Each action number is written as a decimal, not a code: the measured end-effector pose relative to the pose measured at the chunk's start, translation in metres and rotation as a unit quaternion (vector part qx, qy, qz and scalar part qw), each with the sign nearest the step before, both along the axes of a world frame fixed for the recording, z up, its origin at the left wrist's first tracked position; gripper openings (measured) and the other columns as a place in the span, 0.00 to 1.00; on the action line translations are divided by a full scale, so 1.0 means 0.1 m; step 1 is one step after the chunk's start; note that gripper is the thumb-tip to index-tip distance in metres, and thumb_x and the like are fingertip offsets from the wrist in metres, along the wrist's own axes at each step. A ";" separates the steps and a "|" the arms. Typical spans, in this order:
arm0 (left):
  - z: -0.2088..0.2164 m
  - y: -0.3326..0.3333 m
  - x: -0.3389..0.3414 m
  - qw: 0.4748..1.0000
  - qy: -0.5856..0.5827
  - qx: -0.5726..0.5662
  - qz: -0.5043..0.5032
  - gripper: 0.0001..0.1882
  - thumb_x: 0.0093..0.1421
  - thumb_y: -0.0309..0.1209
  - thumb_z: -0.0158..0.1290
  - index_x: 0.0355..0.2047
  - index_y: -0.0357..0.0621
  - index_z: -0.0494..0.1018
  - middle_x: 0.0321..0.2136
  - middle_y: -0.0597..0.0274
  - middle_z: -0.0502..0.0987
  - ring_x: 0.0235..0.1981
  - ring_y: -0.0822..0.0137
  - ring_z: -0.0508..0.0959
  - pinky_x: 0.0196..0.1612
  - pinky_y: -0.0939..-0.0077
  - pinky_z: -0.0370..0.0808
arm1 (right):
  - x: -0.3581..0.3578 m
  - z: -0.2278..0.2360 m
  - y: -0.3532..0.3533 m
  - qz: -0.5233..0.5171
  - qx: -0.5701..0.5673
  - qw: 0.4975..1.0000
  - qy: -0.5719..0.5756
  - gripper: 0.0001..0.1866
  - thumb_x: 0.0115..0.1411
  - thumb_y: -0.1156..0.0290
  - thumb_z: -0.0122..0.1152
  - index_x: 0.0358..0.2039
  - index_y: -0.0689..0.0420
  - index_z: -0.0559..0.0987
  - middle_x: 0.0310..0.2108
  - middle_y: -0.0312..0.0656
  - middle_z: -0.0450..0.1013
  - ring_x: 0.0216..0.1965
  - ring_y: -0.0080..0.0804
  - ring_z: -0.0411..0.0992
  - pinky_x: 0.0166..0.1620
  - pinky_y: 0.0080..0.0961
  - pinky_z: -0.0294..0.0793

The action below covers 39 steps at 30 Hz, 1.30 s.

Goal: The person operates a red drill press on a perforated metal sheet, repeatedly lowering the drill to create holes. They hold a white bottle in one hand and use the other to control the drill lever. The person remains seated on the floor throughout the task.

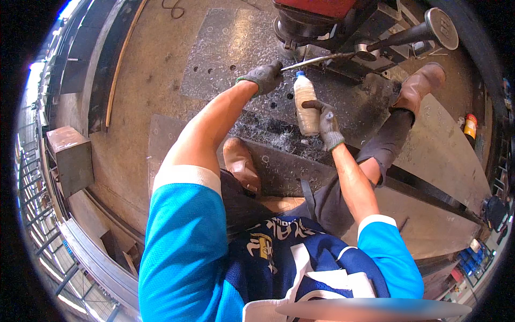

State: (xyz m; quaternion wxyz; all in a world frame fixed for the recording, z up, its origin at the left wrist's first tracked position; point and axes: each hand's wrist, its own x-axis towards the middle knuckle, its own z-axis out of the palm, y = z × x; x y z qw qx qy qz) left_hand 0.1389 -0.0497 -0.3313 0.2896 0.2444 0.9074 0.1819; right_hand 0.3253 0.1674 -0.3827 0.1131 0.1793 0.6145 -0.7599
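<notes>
Gloves on both our hands. Our left hand (266,76) closed around near end of thin metal rod (316,60); rod runs toward dark machine (343,32) ahead. Our right hand (326,124) wraps plastic bottle (304,102), blue cap, cloudy whitish liquid, upright, just below rod. Bottle over perforated steel plate (225,53), metal shavings (268,131) beside it. Our brown boots (421,86) on plate by machine.

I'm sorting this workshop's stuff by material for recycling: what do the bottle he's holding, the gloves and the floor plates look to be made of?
The bottle looks like translucent plastic with a blue cap, a milky liquid showing through. The gloves on the left hand and right hand seem grey knit fabric, with ribbed cuffs. The floor plates appear to be bare steel, dull grey with drilled holes and shiny shavings.
</notes>
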 end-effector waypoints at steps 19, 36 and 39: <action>-0.04 0.04 -0.06 1.000 0.005 0.006 0.002 0.20 0.69 0.44 0.50 0.56 0.48 0.71 0.47 0.38 0.81 0.51 0.38 0.81 0.50 0.44 0.75 | -0.09 0.06 -0.01 0.018 -0.009 0.999 -0.044 0.22 0.75 0.62 0.42 0.49 0.60 0.84 0.42 0.47 0.82 0.37 0.35 0.83 0.41 0.34 0.86; -0.10 0.06 -0.08 1.000 0.007 -0.004 -0.005 0.20 0.69 0.46 0.52 0.56 0.51 0.70 0.46 0.39 0.81 0.49 0.37 0.81 0.49 0.43 0.75 | -0.08 0.09 -0.01 0.013 0.018 0.999 -0.029 0.25 0.77 0.56 0.41 0.48 0.58 0.85 0.44 0.44 0.82 0.40 0.33 0.82 0.44 0.34 0.85; -0.09 0.07 -0.08 1.000 0.004 -0.003 -0.005 0.20 0.69 0.45 0.52 0.56 0.52 0.70 0.46 0.39 0.81 0.49 0.37 0.81 0.49 0.43 0.75 | -0.07 0.03 -0.02 0.020 0.041 0.999 -0.029 0.25 0.77 0.57 0.40 0.49 0.57 0.85 0.45 0.44 0.82 0.40 0.32 0.82 0.45 0.33 0.85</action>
